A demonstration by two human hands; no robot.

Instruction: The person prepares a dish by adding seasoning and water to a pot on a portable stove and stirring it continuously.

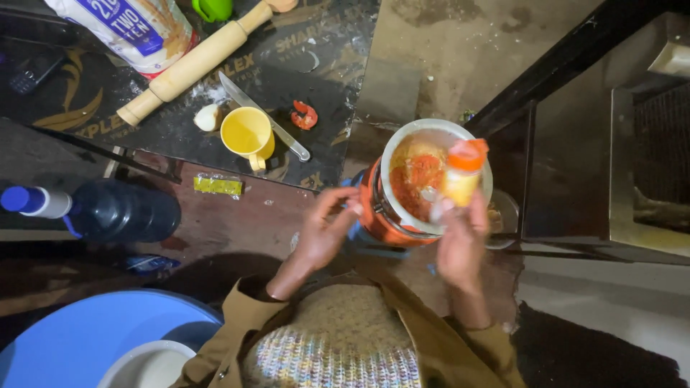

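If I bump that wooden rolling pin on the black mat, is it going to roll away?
Probably, somewhat. The rolling pin is a smooth round cylinder lying free on the flat mat, so a sideways nudge would likely set it rolling. It looks like solid wood, so stiff and fairly heavy. The flour bag close beside it might stop it that way.

Our tan-brown jacket with open front and long sleeves, our speckled beige knit top beneath, pastel multicoloured ribbed hem, our left hand (321,233) and right hand (461,244) bare.
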